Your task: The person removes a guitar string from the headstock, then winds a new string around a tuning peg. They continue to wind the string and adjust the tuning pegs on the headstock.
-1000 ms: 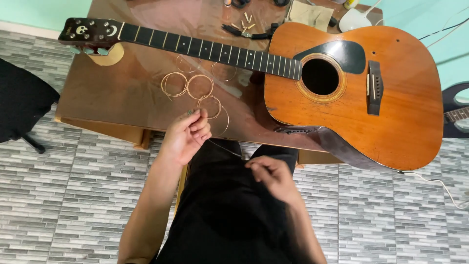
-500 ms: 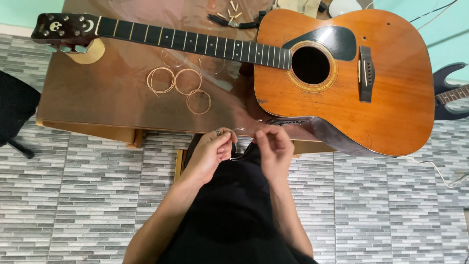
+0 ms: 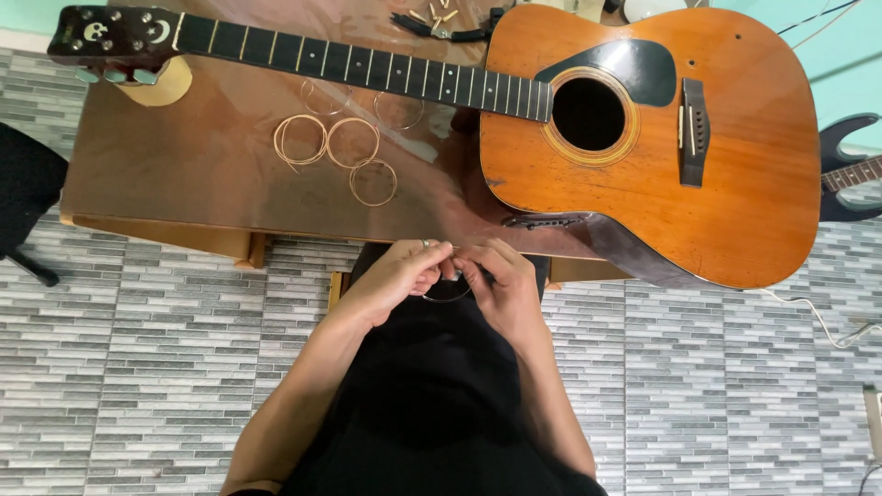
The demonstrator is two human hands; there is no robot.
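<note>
My left hand (image 3: 393, 279) and my right hand (image 3: 501, 283) meet just below the table's front edge, fingertips together. Both pinch a thin guitar string (image 3: 447, 296), which curves in a small loop between them over my black lap. An orange-brown acoustic guitar (image 3: 698, 147) without strings lies flat across the brown table (image 3: 184, 174), its black headstock (image 3: 110, 37) at the far left. Three coiled bronze strings (image 3: 335, 154) lie on the table below the neck, above and left of my hands.
Two thinner coils (image 3: 363, 101) rest just under the neck. Bridge pins and a black tool (image 3: 439, 18) lie at the table's far edge. A dark chair (image 3: 23, 197) stands left; another guitar's black body (image 3: 850, 170) shows at right. Grey tiled floor surrounds.
My hands have come together from apart, and the straight stretch of string between them is now a small loop. The view has also drifted so the guitar sits further right.
</note>
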